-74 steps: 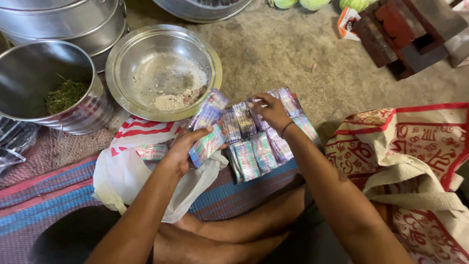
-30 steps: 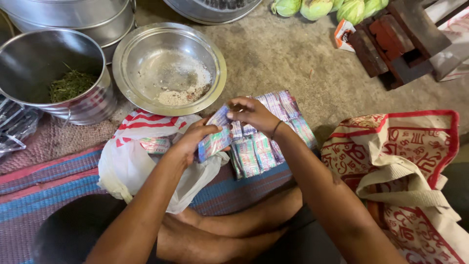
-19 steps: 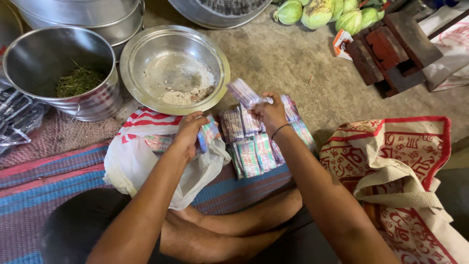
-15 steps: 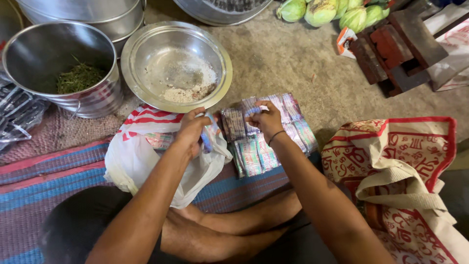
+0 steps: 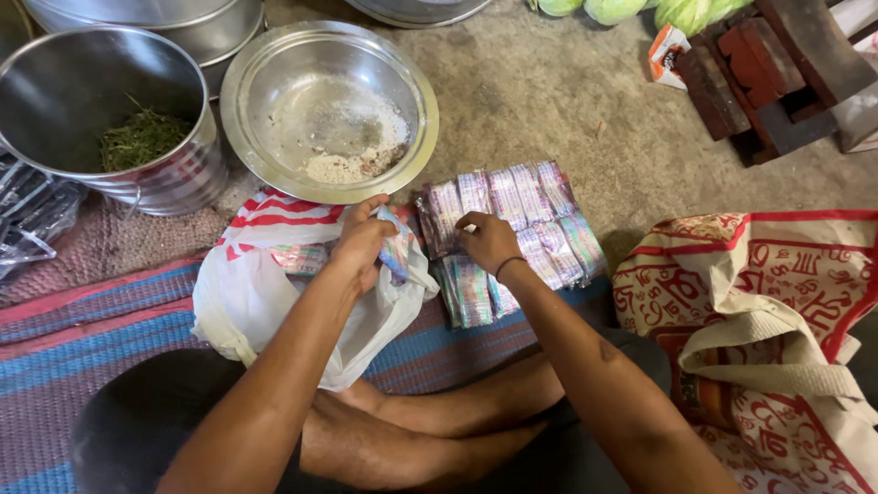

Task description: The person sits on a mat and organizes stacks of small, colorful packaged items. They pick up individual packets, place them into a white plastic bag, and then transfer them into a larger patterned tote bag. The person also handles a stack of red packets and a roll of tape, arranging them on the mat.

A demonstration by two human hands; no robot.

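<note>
bare concrete floor (image 5: 567, 110) beyond sachet stack (image 5: 512, 238) under right hand (image 5: 487, 240)

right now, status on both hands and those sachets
Left hand holds one sachet over the white plastic bag. Right hand presses on the sheet of sachets on the floor. Nothing in the way.

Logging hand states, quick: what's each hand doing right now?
Left hand: closed on a small sachet over the plastic bag.
Right hand: fingers down on the sachet rows; grip cannot be told.
</note>
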